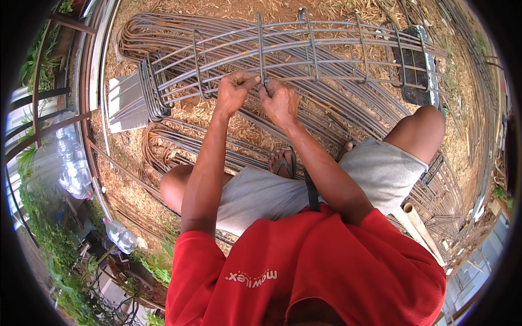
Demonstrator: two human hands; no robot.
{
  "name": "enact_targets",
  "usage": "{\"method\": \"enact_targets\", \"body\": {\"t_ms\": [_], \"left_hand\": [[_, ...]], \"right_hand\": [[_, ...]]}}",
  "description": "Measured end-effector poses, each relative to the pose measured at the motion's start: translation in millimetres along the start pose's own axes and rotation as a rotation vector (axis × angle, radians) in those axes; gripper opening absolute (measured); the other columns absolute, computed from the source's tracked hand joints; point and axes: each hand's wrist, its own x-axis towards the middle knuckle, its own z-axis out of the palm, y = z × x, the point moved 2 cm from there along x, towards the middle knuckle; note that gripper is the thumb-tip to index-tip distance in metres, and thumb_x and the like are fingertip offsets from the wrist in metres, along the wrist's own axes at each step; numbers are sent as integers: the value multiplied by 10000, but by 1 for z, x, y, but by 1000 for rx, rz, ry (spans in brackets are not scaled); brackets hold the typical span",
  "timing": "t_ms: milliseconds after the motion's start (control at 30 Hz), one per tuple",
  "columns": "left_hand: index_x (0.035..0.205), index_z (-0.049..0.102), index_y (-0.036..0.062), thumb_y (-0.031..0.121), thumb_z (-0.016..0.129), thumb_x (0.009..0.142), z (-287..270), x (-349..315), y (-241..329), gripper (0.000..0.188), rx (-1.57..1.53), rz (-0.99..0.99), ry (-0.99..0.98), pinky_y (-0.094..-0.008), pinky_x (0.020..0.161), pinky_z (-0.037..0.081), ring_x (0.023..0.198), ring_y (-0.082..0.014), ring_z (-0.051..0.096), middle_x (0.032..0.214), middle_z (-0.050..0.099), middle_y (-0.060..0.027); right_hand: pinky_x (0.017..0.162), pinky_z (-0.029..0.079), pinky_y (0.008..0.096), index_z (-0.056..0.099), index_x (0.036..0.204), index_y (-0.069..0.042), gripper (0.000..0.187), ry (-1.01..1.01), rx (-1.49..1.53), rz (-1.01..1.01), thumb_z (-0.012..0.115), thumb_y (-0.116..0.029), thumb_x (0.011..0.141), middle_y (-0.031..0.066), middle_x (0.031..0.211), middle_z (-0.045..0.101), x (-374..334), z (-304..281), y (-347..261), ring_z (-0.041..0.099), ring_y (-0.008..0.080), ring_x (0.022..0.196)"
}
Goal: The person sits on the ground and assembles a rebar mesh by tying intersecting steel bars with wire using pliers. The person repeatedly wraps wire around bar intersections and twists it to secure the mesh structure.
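A long cage of steel reinforcing bars (pixel 228 55) runs left to right in front of me, with square wire stirrups around it. Both my hands meet at the lower corner of one stirrup (pixel 260 38), on the near side of the cage. The fingers of my left hand (pixel 234 93) are pinched together just left of that corner. Right beside it, my right hand (pixel 281 102) is closed too, its thumb and fingertips at the same joint. Whatever is between the fingers is too small to make out. Several stirrups (pixel 149 89) are bunched at the cage's left end.
A grey block (pixel 128 98) lies under the cage's left end and a dark block (pixel 414 62) under its right. Bent bars (pixel 157 24) lie in bundles beneath and around my feet. Plastic bottles (pixel 73 163) are at the left, a bamboo pole (pixel 421 225) at lower right.
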Motion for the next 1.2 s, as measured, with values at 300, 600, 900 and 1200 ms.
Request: {"method": "enact_targets", "body": {"t_ms": [300, 600, 900, 1200], "left_hand": [[1038, 842, 4, 100, 884, 921, -9, -6, 5, 157, 111, 152, -80, -351, 915, 565, 1009, -189, 720, 1080, 791, -102], [967, 825, -6, 90, 902, 900, -7, -3, 7, 140, 42, 175, -123, -354, 905, 552, 965, -184, 704, 1002, 760, -74], [1037, 846, 6, 33, 899, 866, -14, 2, 6, 181, 22, 125, -175, -339, 913, 560, 985, -193, 710, 1023, 754, -71], [1121, 851, 36, -12, 838, 890, -7, 0, -10, 236, 116, 262, -208, -347, 941, 580, 1118, -200, 679, 1215, 715, -57]], "right_hand": [[508, 405, 345, 751, 861, -25, 188, -203, 699, 503, 821, -173, 952, 30, 695, 649, 6, 5, 13, 537, 128, 541], [473, 426, 300, 716, 1056, 28, 164, -465, 858, 551, 671, -129, 1067, 64, 826, 694, 1, -43, -6, 597, 121, 571], [483, 468, 284, 703, 1158, 53, 217, -440, 734, 452, 668, -146, 1079, 68, 836, 719, -24, -54, -40, 643, 115, 573], [454, 462, 257, 756, 1080, 42, 278, -461, 526, 247, 731, -234, 1058, 74, 812, 753, -6, -44, -52, 688, 107, 578]]}}
